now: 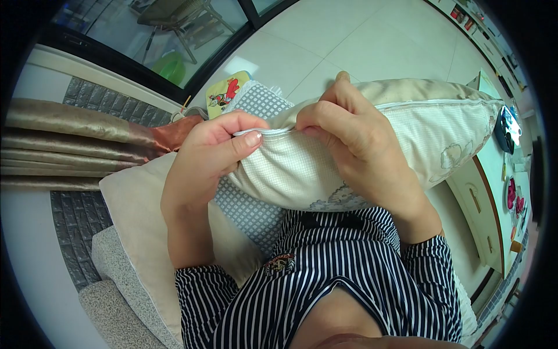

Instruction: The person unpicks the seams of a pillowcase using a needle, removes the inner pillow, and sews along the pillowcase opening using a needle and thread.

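Observation:
A plump cream cushion with a fine check weave and a grey flower pattern lies across my lap. A white zipper runs along its upper seam. At the seam's left end, my left hand pinches the zipper edge between thumb and forefinger. Just to the right, my right hand is closed, its thumb and forefinger pinched at the same seam. The fingers hide whether a zipper pull is between them. A thin pale line spans the short gap between the two hands.
Under my left arm are a beige cushion and a grey dotted cloth. Satin curtains hang at the left beside a glass door. A yellow printed item lies ahead. At right stands a white drawer cabinet carrying small objects.

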Tool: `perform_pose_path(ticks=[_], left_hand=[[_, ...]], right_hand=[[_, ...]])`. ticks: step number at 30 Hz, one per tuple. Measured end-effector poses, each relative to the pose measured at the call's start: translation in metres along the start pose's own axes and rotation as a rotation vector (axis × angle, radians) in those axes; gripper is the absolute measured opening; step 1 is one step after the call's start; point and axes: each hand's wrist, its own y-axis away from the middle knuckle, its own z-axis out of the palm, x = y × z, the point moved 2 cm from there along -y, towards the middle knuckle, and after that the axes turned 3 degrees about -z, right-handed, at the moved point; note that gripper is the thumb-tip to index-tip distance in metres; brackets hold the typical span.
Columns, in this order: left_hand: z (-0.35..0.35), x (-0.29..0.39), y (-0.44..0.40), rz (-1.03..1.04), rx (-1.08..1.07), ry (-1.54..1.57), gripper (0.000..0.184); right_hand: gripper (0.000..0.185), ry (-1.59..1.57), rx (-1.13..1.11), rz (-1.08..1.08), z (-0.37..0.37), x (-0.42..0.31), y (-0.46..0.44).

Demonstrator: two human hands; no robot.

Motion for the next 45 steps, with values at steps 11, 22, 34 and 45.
perform_pose_path(ticks=[11,22,34,45], left_hand=[[0.010,-0.003,-0.005,0.056,-0.011,0.075,0.019],[0.013,-0.006,-0.009,0.110,0.050,0.023,0.019],[0.024,-0.008,-0.002,0.456,0.360,-0.506,0.015],[0.022,-0.009,-0.005,0.469,0.370,-0.518,0.014]], right_hand=[[0.011,0.129,0.022,-0.012,0.016,0.001,0.001],[0.021,0.149,0.082,-0.157,0.016,-0.004,-0.001],[0.021,0.318,0.084,-0.243,0.026,-0.020,-0.015],[0.015,0.389,0.053,-0.347,0.023,-0.022,-0.023]])
